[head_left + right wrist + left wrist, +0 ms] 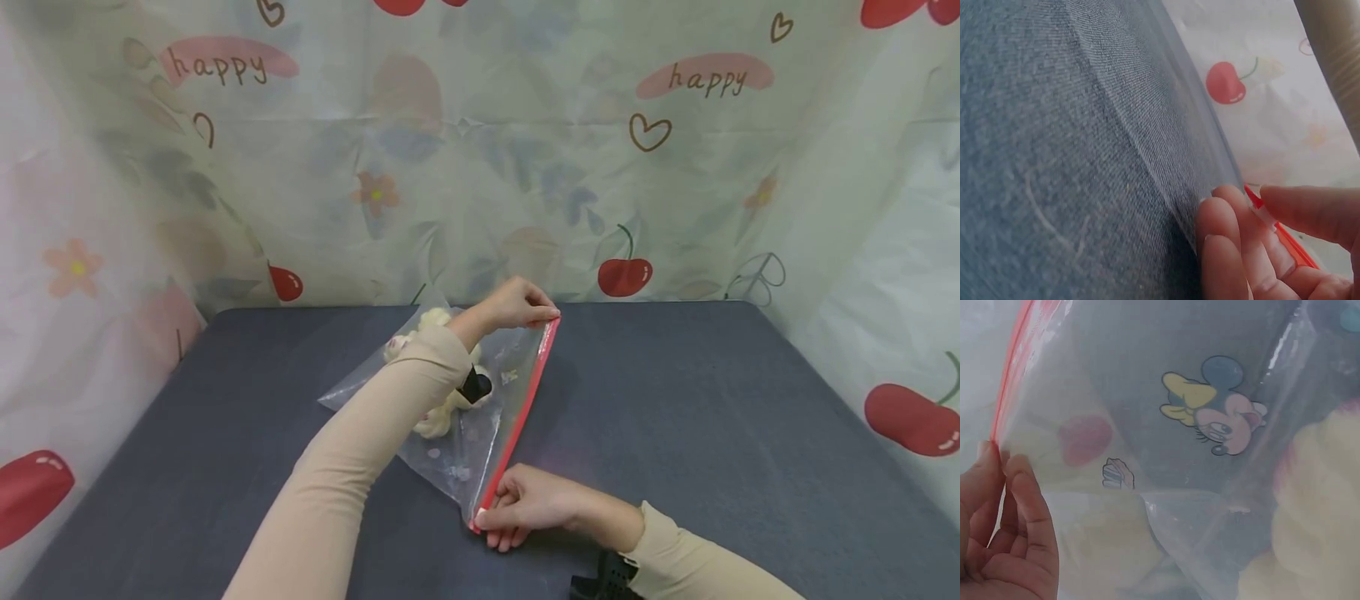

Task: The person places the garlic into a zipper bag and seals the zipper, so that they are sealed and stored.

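A clear zip bag [431,458] with a red zip edge [525,400] is held up at a slant over the table. Cartoon prints, one a mouse face [1229,425], mark its plastic. Inside lies a cream, fluffy plush toy [433,423], partly hidden behind the left forearm. My left hand [517,302] pinches the far end of the red edge between thumb and fingers. At the near end, my right hand [534,507] pinches the zip's white slider [1264,217] between thumb and curled index finger.
A dark grey cloth-covered table [660,417] extends on both sides of the bag. Behind and beside it hangs a pale curtain [465,167] printed with cherries, flowers and the word happy. A black wrist strap [611,575] sits at the right cuff.
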### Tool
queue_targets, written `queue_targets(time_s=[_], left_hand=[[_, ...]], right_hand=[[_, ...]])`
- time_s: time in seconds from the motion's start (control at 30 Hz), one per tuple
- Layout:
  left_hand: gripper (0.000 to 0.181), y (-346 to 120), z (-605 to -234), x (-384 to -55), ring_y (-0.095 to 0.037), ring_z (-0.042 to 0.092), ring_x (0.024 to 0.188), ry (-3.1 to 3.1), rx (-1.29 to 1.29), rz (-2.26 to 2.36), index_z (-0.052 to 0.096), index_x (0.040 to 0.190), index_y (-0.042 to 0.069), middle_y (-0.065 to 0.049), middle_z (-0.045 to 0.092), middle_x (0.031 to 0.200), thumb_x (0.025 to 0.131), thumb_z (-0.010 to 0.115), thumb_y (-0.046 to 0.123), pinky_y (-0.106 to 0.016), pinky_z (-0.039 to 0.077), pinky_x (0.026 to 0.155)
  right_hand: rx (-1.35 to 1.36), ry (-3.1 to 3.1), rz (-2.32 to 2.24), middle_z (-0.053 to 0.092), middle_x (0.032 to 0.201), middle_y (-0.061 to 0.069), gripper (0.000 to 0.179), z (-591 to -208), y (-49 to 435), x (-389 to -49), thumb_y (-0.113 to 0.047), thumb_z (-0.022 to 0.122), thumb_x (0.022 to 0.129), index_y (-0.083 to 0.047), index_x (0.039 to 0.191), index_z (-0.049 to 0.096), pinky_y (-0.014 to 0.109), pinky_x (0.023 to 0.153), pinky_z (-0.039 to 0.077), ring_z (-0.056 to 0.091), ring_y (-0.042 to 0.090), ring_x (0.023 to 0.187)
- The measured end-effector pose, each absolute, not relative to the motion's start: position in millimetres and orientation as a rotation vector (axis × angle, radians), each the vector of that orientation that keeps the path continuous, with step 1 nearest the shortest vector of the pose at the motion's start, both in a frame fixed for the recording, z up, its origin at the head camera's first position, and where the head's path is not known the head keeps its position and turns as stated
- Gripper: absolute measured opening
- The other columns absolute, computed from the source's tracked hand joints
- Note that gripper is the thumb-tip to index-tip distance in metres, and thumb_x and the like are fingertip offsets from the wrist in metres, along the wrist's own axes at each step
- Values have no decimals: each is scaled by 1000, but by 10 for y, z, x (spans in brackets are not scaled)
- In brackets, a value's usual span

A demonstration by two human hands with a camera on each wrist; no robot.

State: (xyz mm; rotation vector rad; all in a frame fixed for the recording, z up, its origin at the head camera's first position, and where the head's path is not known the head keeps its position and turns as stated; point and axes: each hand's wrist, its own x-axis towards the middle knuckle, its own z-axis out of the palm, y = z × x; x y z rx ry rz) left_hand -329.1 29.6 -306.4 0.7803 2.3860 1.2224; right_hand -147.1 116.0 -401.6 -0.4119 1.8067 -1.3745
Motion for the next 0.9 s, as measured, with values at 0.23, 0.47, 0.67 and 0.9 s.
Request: queue_targets(time_s=[0.23, 0.47, 0.67, 0.9], left_hand=[[30, 237, -3062, -3291, -22, 64, 98, 2334, 788, 1216, 61, 116, 8, -9, 61, 117, 91, 55, 24, -29, 51, 84], [37, -79, -2898, -3302, -25, 57, 112, 2284, 736, 1223, 52, 126, 10, -8, 53, 128, 93, 51, 27, -34, 45, 95], [40, -544, -2821, -3379, -27, 55, 113, 2360, 617, 1245, 51, 127, 11, -9, 50, 131, 93, 50, 32, -35, 44, 96], [47, -1210, -3018, -3468, -35, 48, 120, 2437, 399, 1272, 41, 134, 6, -16, 41, 139, 95, 47, 31, -46, 37, 102]], right_hand=[[-391, 1823, -1365, 63, 63, -4, 26, -4041, 1214, -1489, -19, 63, 86, 6, 91, 67, 16, 50, 48, 59, 2, 54], [-308, 1891, -1364, 66, 71, -1, 32, -3978, 1342, -1566, -31, 63, 85, 0, 93, 63, 22, 55, 52, 62, 6, 58], [-252, 2073, -1390, 69, 80, 8, 39, -3878, 1496, -1694, -39, 61, 85, -1, 93, 60, 30, 62, 54, 63, 11, 63], [-221, 2208, -1446, 68, 82, 13, 37, -3832, 1618, -1785, -38, 60, 86, -1, 92, 58, 32, 64, 54, 63, 13, 65]])
